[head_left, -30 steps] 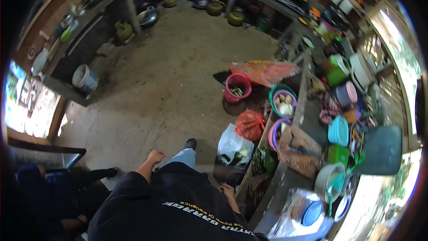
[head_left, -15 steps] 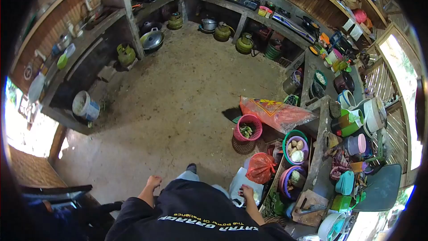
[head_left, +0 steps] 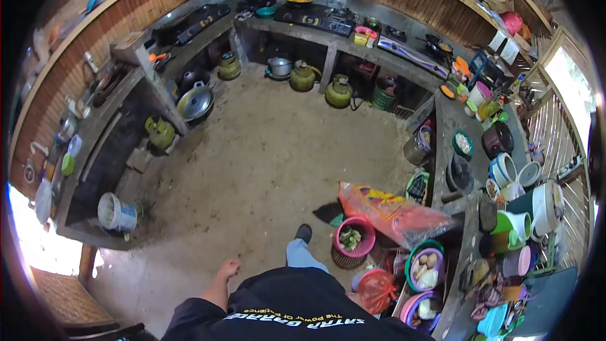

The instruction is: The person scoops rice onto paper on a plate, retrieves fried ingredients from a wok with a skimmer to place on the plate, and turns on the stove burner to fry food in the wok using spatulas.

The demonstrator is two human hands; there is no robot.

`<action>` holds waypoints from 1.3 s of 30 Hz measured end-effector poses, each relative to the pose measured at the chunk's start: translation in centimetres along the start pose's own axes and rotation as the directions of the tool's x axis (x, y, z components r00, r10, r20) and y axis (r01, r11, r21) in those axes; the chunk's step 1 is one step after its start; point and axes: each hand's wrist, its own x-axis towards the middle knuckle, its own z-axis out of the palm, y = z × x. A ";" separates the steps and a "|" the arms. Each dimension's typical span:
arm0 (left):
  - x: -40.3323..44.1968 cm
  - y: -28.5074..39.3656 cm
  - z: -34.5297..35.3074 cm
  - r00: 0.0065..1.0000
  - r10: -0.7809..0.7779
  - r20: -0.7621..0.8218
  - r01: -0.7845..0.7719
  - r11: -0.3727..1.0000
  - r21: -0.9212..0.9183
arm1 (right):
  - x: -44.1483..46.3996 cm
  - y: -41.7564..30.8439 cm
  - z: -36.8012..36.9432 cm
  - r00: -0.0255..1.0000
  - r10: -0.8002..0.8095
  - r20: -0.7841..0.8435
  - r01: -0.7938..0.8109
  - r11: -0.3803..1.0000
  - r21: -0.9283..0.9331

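My left hand (head_left: 230, 269) hangs out in front of my body over the bare floor. Its fingers look loosely curled, and nothing shows in them. Of my right arm only a sliver of skin (head_left: 355, 298) shows beside the dark shirt (head_left: 297, 300); the hand itself is hidden. Nearest to that arm is a knotted red plastic bag (head_left: 377, 292). Past it stands a pink basket (head_left: 355, 237) with green vegetables inside. One foot in a dark shoe (head_left: 304, 233) is stretched forward on the floor (head_left: 252, 170).
Concrete counters (head_left: 404, 57) with stoves line the far side. Green gas cylinders (head_left: 339, 91) stand beneath. On the right are a large red plastic sack (head_left: 388, 211), a purple basin (head_left: 437, 271) of food, and crowded kitchenware. A white bucket (head_left: 117, 213) stands at left.
I have moved forward, and one leg now reaches ahead. My left hand is slightly lower and farther right in view. My right hand has dropped out of sight.
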 end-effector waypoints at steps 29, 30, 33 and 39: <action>50.9 69.4 -1.8 0.966 0.172 0.190 -0.213 0.951 0.222 | 41.8 -47.6 -23.2 0.989 0.082 -0.125 0.021 0.752 0.658; 52.2 72.8 -1.0 0.962 0.200 0.187 -0.241 0.943 0.230 | 42.9 -47.2 -23.7 0.986 0.052 -0.156 0.065 0.748 0.660; 55.1 84.2 2.1 0.938 0.291 0.189 -0.329 0.921 0.211 | 45.8 -46.9 -25.4 0.972 -0.014 -0.234 0.172 0.723 0.669; 59.0 98.4 13.8 0.898 0.359 0.255 -0.397 0.910 0.120 | 50.4 -49.4 -34.1 0.972 0.041 -0.232 0.079 0.871 0.485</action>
